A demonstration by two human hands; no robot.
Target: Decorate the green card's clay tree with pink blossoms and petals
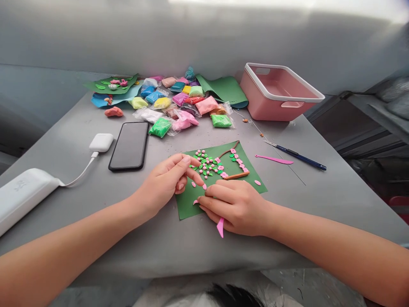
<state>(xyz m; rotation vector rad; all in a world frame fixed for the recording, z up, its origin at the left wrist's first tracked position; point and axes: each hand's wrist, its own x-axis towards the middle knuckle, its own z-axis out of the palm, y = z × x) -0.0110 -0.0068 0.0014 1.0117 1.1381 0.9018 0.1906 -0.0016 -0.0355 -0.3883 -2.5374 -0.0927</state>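
A green paper sheet (188, 211) lies on the table, decorated with clay: a round cluster of pink balls and green leaves (206, 165), a row of pink flowers (241, 163) and a brown clay strip (236, 175). My left hand (169, 179) hovers over the sheet's left side, index finger stretched down to a small pink clay petal (204, 186); I see nothing held in it. My right hand (236, 207) rests on the lower part of the sheet, fingers closed around a pink clay tool (220, 228), whose flat end sticks out below. Its other end is mostly hidden.
Several clay packets (179, 100) lie at the back beside a pink basket (271, 96). A phone (128, 146), a white earbud case (101, 142) and a cabled power bank (28, 196) are left. Another pink tool (274, 159) and a dark blue craft knife (297, 157) lie right.
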